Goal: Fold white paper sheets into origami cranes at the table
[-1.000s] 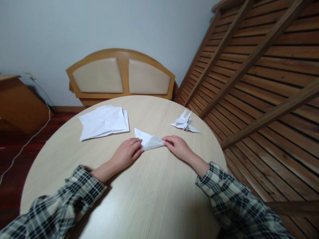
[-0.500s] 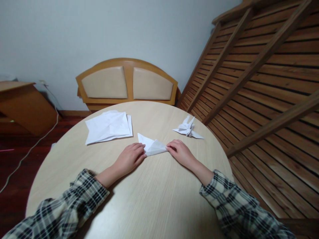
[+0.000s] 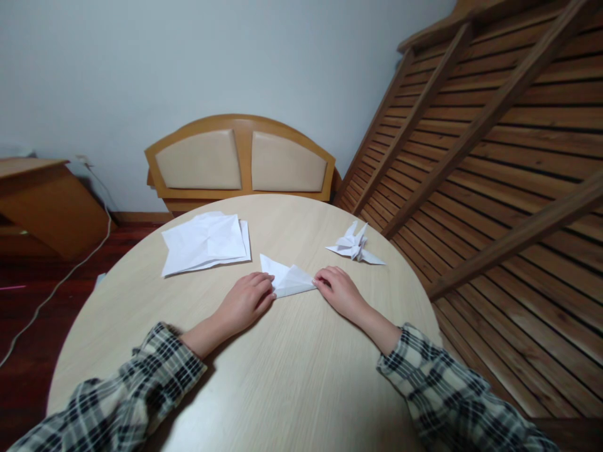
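Note:
A partly folded sheet of white paper (image 3: 293, 280) lies on the round table (image 3: 282, 376) between my hands, with one pointed flap rising at its far left. My left hand (image 3: 249, 297) grips its left edge, fingers on top and the thumb at the near side. At the right-hand tip of the paper, the thumb and fingers of my right hand (image 3: 338, 289) pinch the corner. Farther back on the right sit folded paper cranes (image 3: 355, 245), close together; I cannot tell how many.
A stack of creased white paper sheets (image 3: 207, 242) lies at the back left of the table. Behind the table stands a headboard (image 3: 245, 157) with beige panels. Slatted wood (image 3: 494, 157) leans along the right side. A desk (image 3: 47, 207) and a white cable (image 3: 61, 285) are at the left.
Both hands keep nearly the same hold on the folded paper. The whole view has shifted very slightly.

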`<state>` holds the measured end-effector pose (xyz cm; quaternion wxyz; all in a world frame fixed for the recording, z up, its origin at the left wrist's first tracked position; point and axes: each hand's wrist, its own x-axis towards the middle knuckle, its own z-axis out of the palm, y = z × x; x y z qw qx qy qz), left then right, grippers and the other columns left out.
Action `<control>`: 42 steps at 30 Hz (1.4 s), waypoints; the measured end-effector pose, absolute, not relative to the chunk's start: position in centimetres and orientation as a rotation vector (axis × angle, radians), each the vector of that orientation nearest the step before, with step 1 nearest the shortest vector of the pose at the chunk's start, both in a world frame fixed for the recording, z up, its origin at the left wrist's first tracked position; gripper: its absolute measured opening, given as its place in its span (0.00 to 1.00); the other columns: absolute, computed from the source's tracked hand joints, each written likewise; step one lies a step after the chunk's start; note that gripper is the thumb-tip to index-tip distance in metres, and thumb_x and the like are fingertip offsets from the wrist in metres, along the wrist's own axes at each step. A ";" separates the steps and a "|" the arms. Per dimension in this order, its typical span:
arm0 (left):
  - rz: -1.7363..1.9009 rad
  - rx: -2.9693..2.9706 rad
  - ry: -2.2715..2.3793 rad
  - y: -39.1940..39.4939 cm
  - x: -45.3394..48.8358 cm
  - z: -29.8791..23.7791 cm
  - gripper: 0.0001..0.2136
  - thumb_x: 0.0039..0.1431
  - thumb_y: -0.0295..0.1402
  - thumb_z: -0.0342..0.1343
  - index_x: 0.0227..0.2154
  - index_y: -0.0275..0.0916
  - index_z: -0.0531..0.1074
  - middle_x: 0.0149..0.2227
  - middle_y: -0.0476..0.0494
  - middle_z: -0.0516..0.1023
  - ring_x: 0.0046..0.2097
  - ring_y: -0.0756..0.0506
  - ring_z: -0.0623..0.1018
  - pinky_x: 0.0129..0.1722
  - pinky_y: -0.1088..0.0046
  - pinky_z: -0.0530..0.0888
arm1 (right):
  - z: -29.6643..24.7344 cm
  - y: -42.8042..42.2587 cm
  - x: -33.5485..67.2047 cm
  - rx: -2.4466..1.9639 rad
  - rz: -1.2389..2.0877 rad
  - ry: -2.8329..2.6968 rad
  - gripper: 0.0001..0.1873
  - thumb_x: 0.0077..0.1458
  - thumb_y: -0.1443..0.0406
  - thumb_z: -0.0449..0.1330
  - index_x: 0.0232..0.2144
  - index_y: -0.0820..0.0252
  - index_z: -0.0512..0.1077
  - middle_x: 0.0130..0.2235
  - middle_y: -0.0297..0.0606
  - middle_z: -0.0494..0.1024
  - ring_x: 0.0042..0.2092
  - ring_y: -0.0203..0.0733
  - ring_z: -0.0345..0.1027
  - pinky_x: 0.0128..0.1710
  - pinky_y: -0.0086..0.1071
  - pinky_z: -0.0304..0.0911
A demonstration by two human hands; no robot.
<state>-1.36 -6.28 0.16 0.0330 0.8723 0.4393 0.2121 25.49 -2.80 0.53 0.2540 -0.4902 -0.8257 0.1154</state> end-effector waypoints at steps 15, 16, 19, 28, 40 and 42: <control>0.670 2.666 1.378 -6.3 -1.3 0.1 0.06 0.66 0.33 0.50 0.39 0.38 0.69 0.48 0.38 0.76 0.51 0.39 0.74 0.51 0.54 0.73 | 0.6 -3.0 25.4 -1.357 0.278 -2.284 0.10 0.61 0.61 0.60 0.29 0.59 0.71 0.33 0.37 0.74 0.39 0.43 0.65 0.40 0.35 0.57; 0.679 2.661 1.379 -6.3 -1.3 0.1 0.05 0.66 0.33 0.50 0.39 0.38 0.69 0.48 0.38 0.77 0.50 0.39 0.74 0.50 0.54 0.73 | 0.6 -3.0 25.4 -1.359 0.274 -2.286 0.10 0.61 0.61 0.60 0.29 0.59 0.71 0.33 0.37 0.73 0.39 0.43 0.65 0.40 0.35 0.56; 0.693 2.649 1.379 -6.4 -1.3 0.2 0.05 0.65 0.32 0.50 0.41 0.39 0.68 0.46 0.38 0.77 0.49 0.39 0.74 0.50 0.54 0.73 | 0.4 -2.9 25.4 -1.364 0.264 -2.290 0.11 0.61 0.61 0.60 0.28 0.59 0.70 0.34 0.37 0.73 0.39 0.43 0.65 0.40 0.35 0.56; 0.702 2.616 1.354 -6.4 -1.4 0.2 0.08 0.64 0.31 0.50 0.45 0.39 0.67 0.44 0.39 0.77 0.48 0.38 0.74 0.49 0.54 0.73 | 0.2 -3.0 25.2 -1.420 0.241 -2.275 0.11 0.61 0.60 0.60 0.28 0.59 0.69 0.34 0.37 0.73 0.40 0.44 0.64 0.40 0.35 0.54; 0.538 2.694 1.278 -7.0 -1.1 1.3 0.17 0.63 0.28 0.48 0.53 0.41 0.69 0.50 0.39 0.75 0.51 0.38 0.71 0.51 0.54 0.70 | 0.5 -3.2 25.0 -1.488 0.209 -2.278 0.14 0.61 0.59 0.60 0.26 0.58 0.69 0.33 0.37 0.73 0.41 0.45 0.63 0.40 0.36 0.53; 0.515 2.707 1.279 -7.0 -1.1 1.4 0.19 0.63 0.27 0.48 0.55 0.43 0.69 0.51 0.39 0.74 0.51 0.38 0.70 0.51 0.55 0.69 | 0.5 -3.2 25.1 -1.481 0.223 -2.273 0.11 0.61 0.60 0.60 0.27 0.58 0.70 0.34 0.37 0.73 0.41 0.45 0.63 0.40 0.36 0.53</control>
